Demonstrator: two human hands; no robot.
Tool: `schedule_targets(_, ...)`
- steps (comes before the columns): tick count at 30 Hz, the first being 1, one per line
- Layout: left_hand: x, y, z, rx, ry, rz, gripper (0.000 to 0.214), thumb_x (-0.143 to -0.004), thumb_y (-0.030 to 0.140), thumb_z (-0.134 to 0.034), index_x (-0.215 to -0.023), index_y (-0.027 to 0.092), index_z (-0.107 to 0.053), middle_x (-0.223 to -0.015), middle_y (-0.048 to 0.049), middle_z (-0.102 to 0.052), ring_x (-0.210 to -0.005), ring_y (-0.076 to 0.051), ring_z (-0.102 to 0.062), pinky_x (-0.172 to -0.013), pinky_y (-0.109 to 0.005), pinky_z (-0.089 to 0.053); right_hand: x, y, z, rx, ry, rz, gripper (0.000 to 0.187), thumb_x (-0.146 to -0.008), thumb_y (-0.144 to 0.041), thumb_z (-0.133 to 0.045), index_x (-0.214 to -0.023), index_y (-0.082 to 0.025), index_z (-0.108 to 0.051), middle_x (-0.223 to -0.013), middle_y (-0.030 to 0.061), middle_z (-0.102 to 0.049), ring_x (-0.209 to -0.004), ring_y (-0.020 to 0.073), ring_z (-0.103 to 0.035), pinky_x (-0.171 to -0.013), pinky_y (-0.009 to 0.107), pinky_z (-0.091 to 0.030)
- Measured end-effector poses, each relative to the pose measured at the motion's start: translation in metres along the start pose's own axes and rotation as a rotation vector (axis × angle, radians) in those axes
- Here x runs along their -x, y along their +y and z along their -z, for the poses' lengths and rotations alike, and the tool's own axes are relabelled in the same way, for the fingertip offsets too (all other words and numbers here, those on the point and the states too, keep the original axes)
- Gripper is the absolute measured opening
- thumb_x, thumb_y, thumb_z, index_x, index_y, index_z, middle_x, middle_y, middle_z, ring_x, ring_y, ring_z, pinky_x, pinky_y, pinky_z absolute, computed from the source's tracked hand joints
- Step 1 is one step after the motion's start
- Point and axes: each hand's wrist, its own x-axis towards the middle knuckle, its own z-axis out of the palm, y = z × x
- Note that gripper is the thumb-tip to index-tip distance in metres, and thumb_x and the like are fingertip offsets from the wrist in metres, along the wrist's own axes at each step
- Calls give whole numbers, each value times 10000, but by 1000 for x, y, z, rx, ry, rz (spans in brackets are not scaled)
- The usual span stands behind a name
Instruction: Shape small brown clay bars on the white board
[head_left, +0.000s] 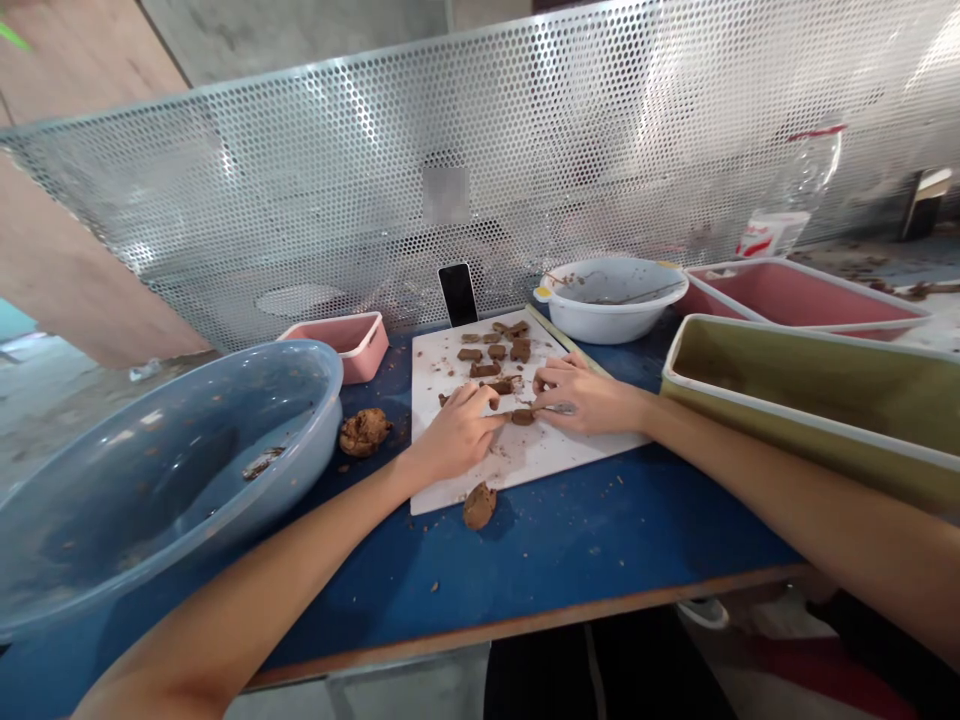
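My right hand (576, 396) is closed around a thin metal tool (556, 408), whose tip reaches a small brown clay piece (523, 417). From the other side, my left hand (463, 428) has its fingers bent, with the index fingertip against that same piece. Both hands are over a white board (450, 490) strewn with crumbs. Beyond them lie several shaped clay blocks (520, 350). A loose clay lump (480, 506) rests at the board's near edge, and a bigger lump (364, 432) sits to its left.
A large blue basin (300, 480) and small pink box (365, 352) stand at left. A phone (458, 295) leans against the perforated metal screen (360, 200). At right are a white basin (611, 322), a pink tray (825, 322), an olive trough (795, 410) and a plastic bottle (795, 195).
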Motion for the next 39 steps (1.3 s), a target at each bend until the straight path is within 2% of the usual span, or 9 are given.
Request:
schedule_targets(4, 2, -1, -3, 14, 110, 51, 373, -1029, 48, -494, -1091, 161, -844, -1209, -144, -593, -1139, -294, -509, -1033, -477, -520, 0, -3, 3, -43, 21, 5, 270, -1100, -332, -606, -945, -230, -803, -1034, 54, -674, -1015, 230, -597, -957, 442, -325)
schedule_targets(6, 2, -2, -4, 29, 129, 42, 379, -1019, 37, -499, -1097, 170, -845, -1199, -140, -592, -1130, -291, -513, -1027, -474, -525, 0, -4, 4, -67, 18, 9, 268, -1093, -336, -615, -931, -224, -798, -1016, 56, -663, -1011, 234, -597, -959, 445, -321)
schedule_targets(10, 2, -3, -4, 43, 98, -19, 354, -1026, 42, -515, -1044, 178, -840, -1178, -127, -589, -1106, -283, -517, -1021, -462, -519, 0, -6, 2, -76, -10, 9, 258, -1097, -344, -613, -987, -229, -817, -1004, 63, -654, -1022, 244, -587, -954, 446, -319)
schedule_targets(18, 0, -3, -6, 4, 75, -99, 308, -1053, 72, -514, -1081, 156, -810, -1170, -136, -593, -1079, -287, -504, -987, -462, -516, -1, -7, 1, -42, -52, 31, 302, -1130, -309, -544, -1036, -241, -823, -1067, 93, -665, -1061, 263, -566, -962, 445, -342)
schedule_targets(23, 2, -3, -7, 50, 169, -4, 335, -1039, 39, -482, -1010, 161, -792, -1101, -122, -587, -1056, -279, -508, -971, -458, -526, 0, -7, 8, -99, -7, 30, 237, -1077, -284, -590, -1045, -243, -821, -1074, 76, -657, -1035, 247, -594, -967, 443, -339)
schedule_targets(28, 3, -3, -8, 85, 172, 38, 363, -1014, 7, -455, -1181, 163, -737, -1190, -132, -603, -1117, -291, -525, -1013, -486, -535, 2, -7, 13, -64, 36, -15, 278, -1081, -302, -557, -1123, -238, -824, -1133, 97, -651, -1108, 269, -612, -1007, 470, -324)
schedule_targets(31, 4, -4, -9, 104, 193, 75, 332, -1009, 15, -463, -1171, 168, -710, -1220, -137, -588, -1162, -300, -533, -1050, -509, -535, 2, -8, 12, -26, 21, 2, 310, -1101, -327, -542, -1217, -257, -821, -1090, 89, -652, -1061, 252, -610, -989, 458, -331)
schedule_targets(35, 5, -4, -9, 150, 200, 87, 280, -1032, 29, -460, -1040, 170, -701, -1174, -124, -574, -1152, -286, -546, -1048, -491, -545, 2, -9, 8, -3, -39, 48, 334, -1119, -344, -541, -1065, -243, -855, -1010, 75, -658, -998, 236, -603, -955, 451, -320)
schedule_targets(39, 4, -3, -7, 176, 189, 84, 266, -1044, 41, -468, -1024, 169, -700, -1159, -120, -578, -1147, -280, -552, -1035, -482, -553, 1, -10, 7, -8, -52, 38, 385, -1127, -360, -547, -925, -226, -845, -984, 74, -679, -969, 228, -588, -928, 448, -308)
